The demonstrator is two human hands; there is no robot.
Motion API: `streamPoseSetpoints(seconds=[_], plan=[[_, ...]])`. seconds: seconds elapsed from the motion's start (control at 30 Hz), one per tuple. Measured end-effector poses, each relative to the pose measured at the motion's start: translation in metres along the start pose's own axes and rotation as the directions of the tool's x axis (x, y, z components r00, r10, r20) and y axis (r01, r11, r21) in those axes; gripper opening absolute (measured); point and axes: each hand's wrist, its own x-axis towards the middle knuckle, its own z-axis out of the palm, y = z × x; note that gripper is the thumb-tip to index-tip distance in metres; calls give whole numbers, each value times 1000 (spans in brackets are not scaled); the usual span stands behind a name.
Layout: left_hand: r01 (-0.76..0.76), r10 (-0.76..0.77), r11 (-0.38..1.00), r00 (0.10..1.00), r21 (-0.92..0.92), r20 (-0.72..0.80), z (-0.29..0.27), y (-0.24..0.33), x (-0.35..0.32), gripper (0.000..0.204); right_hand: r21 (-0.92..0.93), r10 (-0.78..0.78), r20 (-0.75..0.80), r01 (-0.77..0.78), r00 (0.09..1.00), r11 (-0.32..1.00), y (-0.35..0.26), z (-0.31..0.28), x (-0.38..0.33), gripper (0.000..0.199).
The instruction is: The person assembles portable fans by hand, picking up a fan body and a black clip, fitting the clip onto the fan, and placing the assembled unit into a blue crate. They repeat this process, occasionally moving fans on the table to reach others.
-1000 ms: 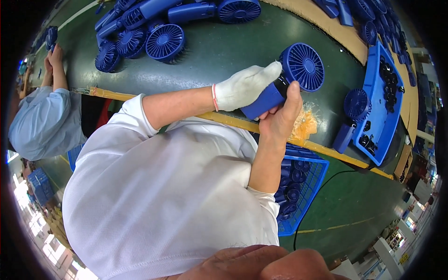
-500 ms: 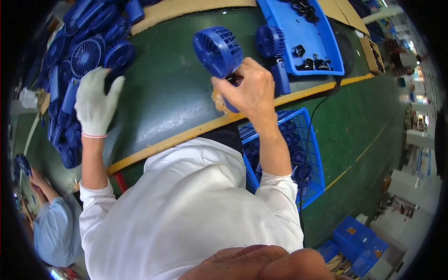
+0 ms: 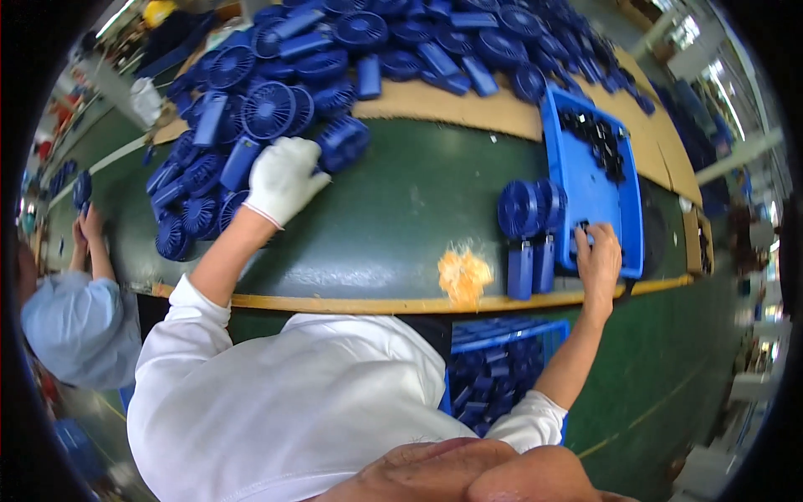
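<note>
My left hand (image 3: 286,181), in a white glove, lies at the right edge of a heap of blue handheld fans. Its fingers close on one handheld fan (image 3: 345,143), whose round head sticks out past the fingertips; the glove hides its handle. Over the near end of a blue tray (image 3: 592,201), my bare right hand (image 3: 599,258) pinches a small black part (image 3: 583,227), mostly covered by the fingers. Just left of the tray stand two blue fans, one fan (image 3: 519,238) beside another fan (image 3: 548,238), heads up.
More blue fans (image 3: 360,31) cover cardboard (image 3: 452,109) along the far side. An orange-yellow tangled clump (image 3: 464,274) sits by the wooden table edge (image 3: 360,304). Below it is a blue crate (image 3: 510,336) of blue parts. A co-worker (image 3: 79,309) sits at left.
The fan from my right hand now stands beside the other one, and that hand has moved right into the tray. My left hand has drawn a fan from the heap. The view has shifted.
</note>
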Motion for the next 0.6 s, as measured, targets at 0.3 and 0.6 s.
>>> streamPoseSetpoints(seconds=[0.3, 0.6], plan=[[-314, 396, 859, 908, -403, 137, 12, 61, -7, 44, 55, -60, 39, 58, 997, 997, 49, 38, 26, 16], [-324, 346, 883, 938, -341, 3, 11, 74, -29, 50, 884, 339, -36, -129, 940, 449, -78, -15, -12, 13]])
